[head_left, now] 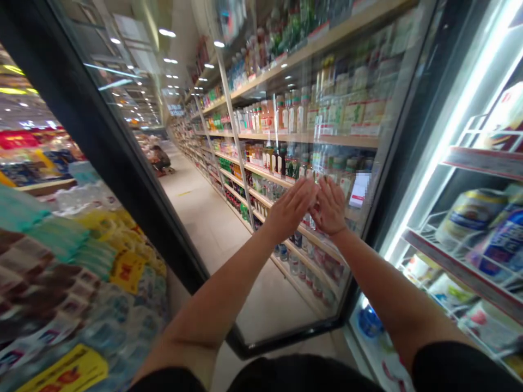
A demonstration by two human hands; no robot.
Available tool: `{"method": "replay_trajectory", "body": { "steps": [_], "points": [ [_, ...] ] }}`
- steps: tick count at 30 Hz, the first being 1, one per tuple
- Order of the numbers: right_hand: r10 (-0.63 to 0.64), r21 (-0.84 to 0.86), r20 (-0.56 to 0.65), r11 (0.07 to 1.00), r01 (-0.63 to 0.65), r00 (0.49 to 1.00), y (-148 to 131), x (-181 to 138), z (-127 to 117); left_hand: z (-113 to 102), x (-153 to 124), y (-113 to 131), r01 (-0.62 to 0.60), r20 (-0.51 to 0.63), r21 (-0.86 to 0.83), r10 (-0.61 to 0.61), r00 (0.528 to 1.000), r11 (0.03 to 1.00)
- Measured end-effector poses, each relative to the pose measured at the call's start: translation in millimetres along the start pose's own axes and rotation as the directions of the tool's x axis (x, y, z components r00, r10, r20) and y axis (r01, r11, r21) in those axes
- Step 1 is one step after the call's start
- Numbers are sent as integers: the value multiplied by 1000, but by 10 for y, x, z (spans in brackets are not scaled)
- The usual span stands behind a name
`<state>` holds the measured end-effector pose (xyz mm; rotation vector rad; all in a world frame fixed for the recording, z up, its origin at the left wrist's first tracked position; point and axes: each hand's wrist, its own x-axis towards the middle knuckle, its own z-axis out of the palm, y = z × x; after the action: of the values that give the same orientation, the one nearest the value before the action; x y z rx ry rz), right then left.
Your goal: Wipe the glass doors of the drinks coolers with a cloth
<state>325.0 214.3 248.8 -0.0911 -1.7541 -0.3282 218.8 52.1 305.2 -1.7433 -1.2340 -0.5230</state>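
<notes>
Both my hands are raised close together in front of the glass of an open cooler door (292,333). My left hand (292,208) has its fingers stretched out, held side by side and slanting up to the right. Beside it, my right hand (329,207) points its fingers upward, slightly bent and a little apart. The hands meet or nearly meet at the thumbs, and I see nothing held in either. Whether the fingertips touch the glass, I cannot tell. A white and pink label (359,188), partly blurred out, shows on the glass right of my right hand.
On the right stands a lit cooler with wire shelves (457,277) of cans and packs. Through the glass, long shelves of bottles (281,114) line an aisle (196,218), where a person (159,158) crouches. Stacked packaged goods (93,283) with yellow signs fill the left.
</notes>
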Motion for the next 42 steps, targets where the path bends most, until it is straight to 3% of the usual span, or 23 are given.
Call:
{"method": "replay_trajectory", "body": {
  "steps": [4, 6, 9, 12, 16, 21, 25, 30, 34, 38, 42],
  "points": [
    [-5, 13, -12, 1000, 6, 1000, 29, -21, -4, 84, 106, 125, -55, 43, 5, 55, 998, 998],
    [5, 5, -28, 1000, -4, 1000, 32, -29, 0, -84, 53, 113, -74, 83, 39, 71, 994, 996],
    [31, 26, -32, 999, -30, 999, 28, -37, 0, -561, -165, 2, -35, 74, 187, 21, 997, 982],
    [46, 23, -19, 999, -45, 999, 29, -48, -5, -1070, -451, -167, 202, -65, 393, -192, 979, 897],
    [83, 27, 23, 996, -84, 996, 67, -77, 15, -1405, -742, -363, 488, -172, 438, -462, 870, 755],
    [88, 42, -40, 995, -86, 995, 77, -96, 7, -1368, -890, -479, 534, -164, 456, -522, 837, 712],
    [111, 36, -177, 994, -106, 978, -157, -60, -120, -1342, -885, -493, 554, -168, 453, -543, 823, 699],
    [226, 242, -87, 950, -199, 970, -531, 91, -236, -1329, -856, -522, 589, -167, 419, -579, 798, 691],
    [332, 349, -74, 892, -288, 940, -643, 240, -239, -1300, -882, -583, 597, -136, 402, -599, 789, 695],
    [282, 297, -18, 918, -264, 959, -792, 156, -169, -1301, -880, -596, 591, -118, 401, -601, 791, 700],
    [243, 137, 28, 960, -244, 970, -1023, -264, -31, -1310, -848, -565, 601, -134, 378, -601, 788, 704]
  ]
}}
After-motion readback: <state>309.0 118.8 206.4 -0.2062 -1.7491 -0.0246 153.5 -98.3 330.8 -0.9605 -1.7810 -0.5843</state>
